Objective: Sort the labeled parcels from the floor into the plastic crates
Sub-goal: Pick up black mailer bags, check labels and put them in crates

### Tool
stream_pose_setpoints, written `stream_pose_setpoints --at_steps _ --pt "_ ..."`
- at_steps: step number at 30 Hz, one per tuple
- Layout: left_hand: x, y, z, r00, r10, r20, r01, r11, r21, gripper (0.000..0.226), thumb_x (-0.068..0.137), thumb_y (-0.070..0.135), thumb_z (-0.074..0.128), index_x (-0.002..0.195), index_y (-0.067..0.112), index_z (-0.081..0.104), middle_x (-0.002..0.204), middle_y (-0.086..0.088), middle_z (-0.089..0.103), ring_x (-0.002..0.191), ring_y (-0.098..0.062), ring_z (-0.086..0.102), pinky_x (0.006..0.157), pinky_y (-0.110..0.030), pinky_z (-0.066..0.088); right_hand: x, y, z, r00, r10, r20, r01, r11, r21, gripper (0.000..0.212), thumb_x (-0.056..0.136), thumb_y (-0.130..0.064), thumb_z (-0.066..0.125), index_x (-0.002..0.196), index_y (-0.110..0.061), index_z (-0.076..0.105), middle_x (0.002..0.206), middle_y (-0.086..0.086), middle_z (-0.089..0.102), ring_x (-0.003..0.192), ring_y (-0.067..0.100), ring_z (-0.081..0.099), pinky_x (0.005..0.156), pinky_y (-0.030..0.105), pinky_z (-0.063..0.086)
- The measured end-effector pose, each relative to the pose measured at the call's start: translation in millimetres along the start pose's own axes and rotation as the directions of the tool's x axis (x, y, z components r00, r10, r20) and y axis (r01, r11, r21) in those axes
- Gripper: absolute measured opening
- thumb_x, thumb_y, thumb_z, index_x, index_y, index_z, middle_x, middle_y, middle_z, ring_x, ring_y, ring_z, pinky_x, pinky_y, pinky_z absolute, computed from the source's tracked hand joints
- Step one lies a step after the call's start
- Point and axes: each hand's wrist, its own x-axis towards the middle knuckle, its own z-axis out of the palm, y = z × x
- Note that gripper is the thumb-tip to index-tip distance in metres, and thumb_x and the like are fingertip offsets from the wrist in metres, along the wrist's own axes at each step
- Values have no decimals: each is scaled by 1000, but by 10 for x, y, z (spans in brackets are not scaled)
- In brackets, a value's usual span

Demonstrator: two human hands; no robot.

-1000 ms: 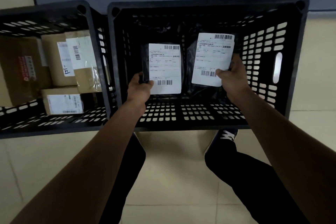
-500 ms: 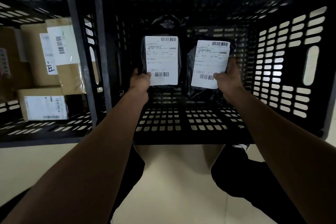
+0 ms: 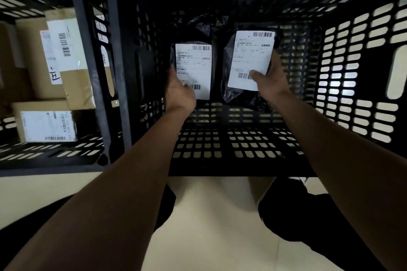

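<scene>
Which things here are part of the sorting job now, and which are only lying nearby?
In the job:
left hand holding left black parcel
right hand holding right black parcel
right crate

Nearby:
left crate
cardboard boxes, already inside it

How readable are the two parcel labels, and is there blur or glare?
Head view: dim; barcodes show on both labels, left parcel and right parcel, fine print too soft to read; crate wall slots glow with backlight; wide-angle bends the crate edges.

The big black crate (image 3: 363,94) is open on top, with bare floor at its right. Two black bags (image 3: 242,94) fill its middle. Brown boxes (image 3: 39,61) crowd the left crate (image 3: 88,72).
</scene>
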Motion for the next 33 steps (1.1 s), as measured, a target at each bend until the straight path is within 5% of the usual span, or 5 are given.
stream_pose_setpoints --at_steps 8,13,19,25,33 --pt "-146 -349 125 874 156 460 -393 783 482 54 100 15 49 153 25 41 171 -6 11 158 -27 4 121 -55 28 -214 220 -39 992 104 70 -81 958 -276 74 100 -5 51 162 -29 18 156 1 44 109 19 60 66 20 49" --pt "-29 -359 138 827 57 559 -450 663 598 70 100 17 48 161 24 16 171 -3 -17 155 -26 -20 118 -59 28 -99 207 72 969 54 242 51 911 -409 77 101 1 45 163 -30 12 171 -2 5 155 24 19 119 29 32" --pt "163 -208 95 811 -10 585 -435 659 614 80 99 19 49 164 27 4 168 0 -27 153 -25 -29 120 -63 19 100 62 162 963 47 266 77 896 -437 80 99 9 38 164 -28 9 171 -10 -7 152 26 25 46 5 35" --pt "78 -70 12 841 60 538 -398 742 539 61 99 25 53 157 26 32 172 -5 0 157 -27 -6 122 -58 23 -10 46 215 970 32 242 93 867 -490 72 102 -7 50 163 -25 17 172 0 -2 156 27 15 115 39 39" --pt "-656 392 -639 933 214 289 -314 876 365 50 103 25 52 152 22 45 143 -9 59 129 -32 55 106 -44 49 -795 -425 -25 990 21 140 49 876 -480 56 103 -32 50 157 -27 35 168 7 20 152 29 27 117 50 37"
